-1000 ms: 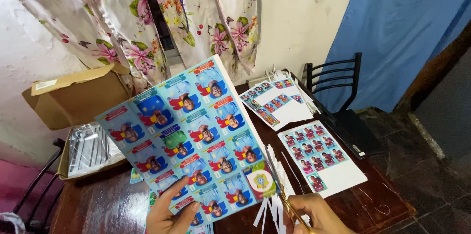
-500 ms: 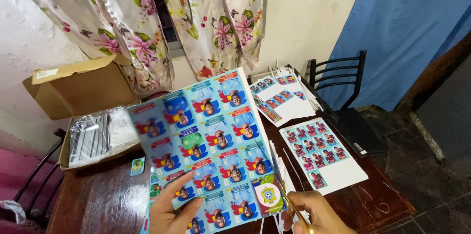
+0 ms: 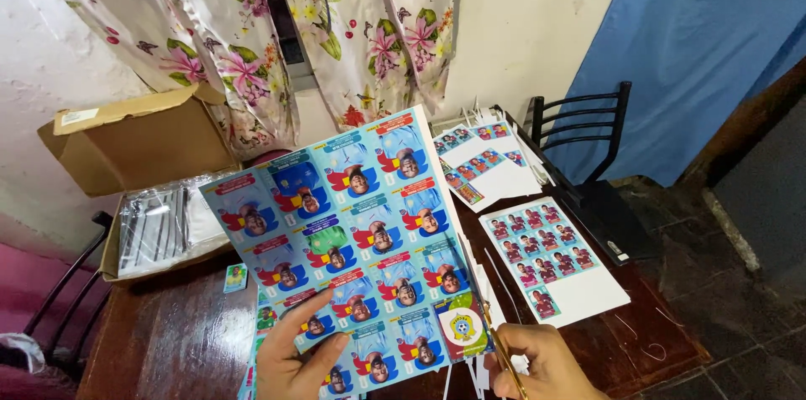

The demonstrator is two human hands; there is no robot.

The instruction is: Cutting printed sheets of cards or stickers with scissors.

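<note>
Room: white plastered wall (image 3: 537,22); floral curtains (image 3: 252,31) over a window; blue cloth hanging (image 3: 705,47) at right; black metal chair (image 3: 588,156) beside the dark wooden worktop (image 3: 168,341); dark stone floor (image 3: 739,299). Soft daylight.

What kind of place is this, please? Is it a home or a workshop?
Probably a room in a home, used for craft work: flowered curtains hang on a plain wall, a wooden table carries printed card sheets and an open cardboard box, and a black chair stands nearby.
</note>
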